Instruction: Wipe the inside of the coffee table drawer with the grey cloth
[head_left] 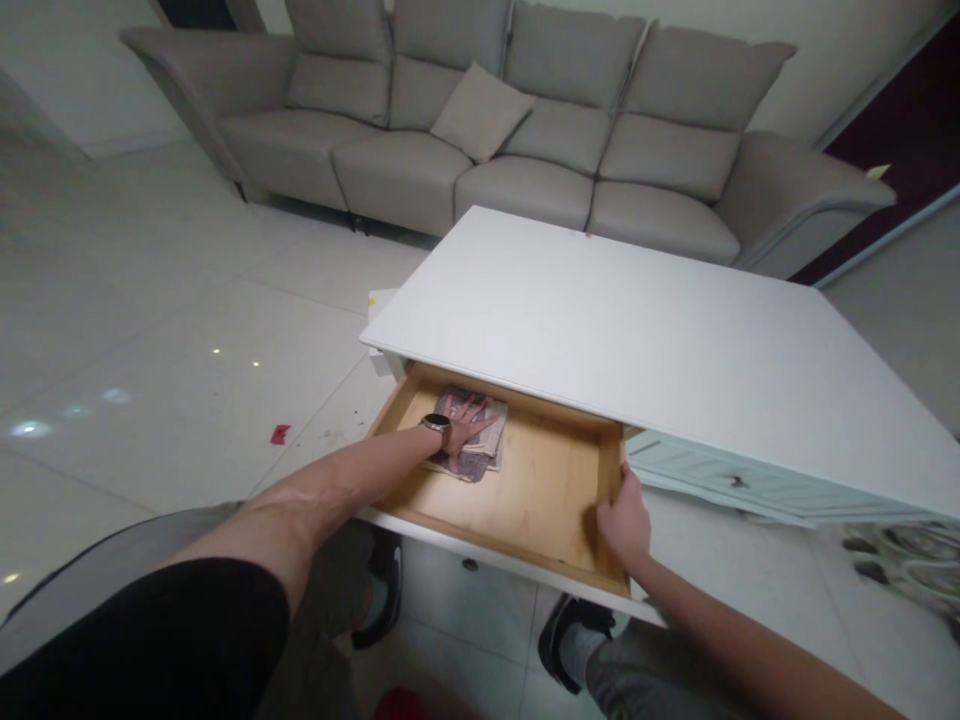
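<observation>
A wooden drawer (pixel 540 490) is pulled out of the white coffee table (pixel 600 310). Inside it, towards the left, lies a small stack of folded cloths (pixel 474 466), dark patterned and pale. My left hand (pixel 463 428), with a watch on its wrist, rests flat on the cloths with its fingers spread. My right hand (pixel 627 515) is wrapped over the drawer's right side wall, thumb on the inside. Its fingertips are hidden behind that wall.
A grey sofa (pixel 525 190) with a loose cushion (pixel 482 112) stands behind the table. To the right is a second, closed drawer front (pixel 720 478). A red scrap (pixel 280 434) lies on the tiled floor at left. My feet are below the drawer.
</observation>
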